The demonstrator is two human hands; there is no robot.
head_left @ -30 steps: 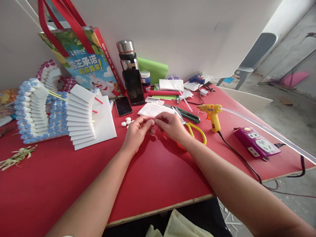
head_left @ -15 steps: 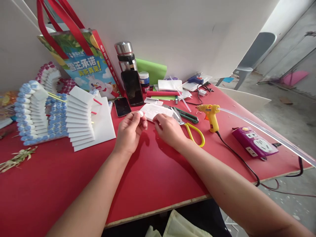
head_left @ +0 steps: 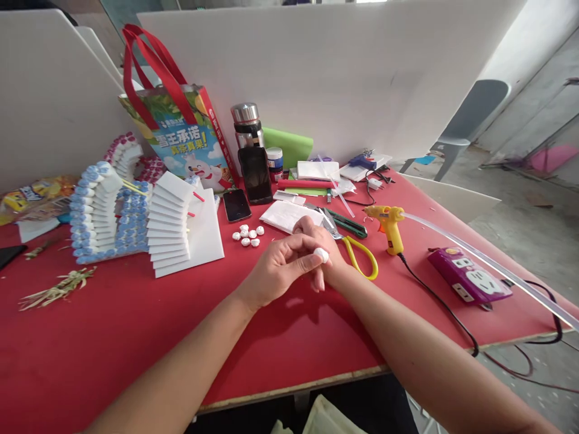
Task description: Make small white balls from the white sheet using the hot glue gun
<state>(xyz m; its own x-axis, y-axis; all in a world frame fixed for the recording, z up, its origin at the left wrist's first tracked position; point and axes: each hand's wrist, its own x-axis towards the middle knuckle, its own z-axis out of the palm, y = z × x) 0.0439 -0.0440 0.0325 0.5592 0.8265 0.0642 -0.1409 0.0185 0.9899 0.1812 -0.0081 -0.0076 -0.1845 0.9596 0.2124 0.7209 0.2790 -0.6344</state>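
Pellet update: left hand has 1 small white pellet pinched between thumb and fingertip, just above the red table. Looks like a tip grip, so most of the pellet stays bare.

Right hand sits right behind the left fingers, knuckles up and curled. It's mostly covered, so I can't tell if it's grasping anything.

Loose pellets are bunched together near both hands, beside the white sheet, an easy reach I'd say. Scissors lie just beside the right wrist. Glue gun is propped upright, nozzle off the table, probably to keep the tip off the surface.
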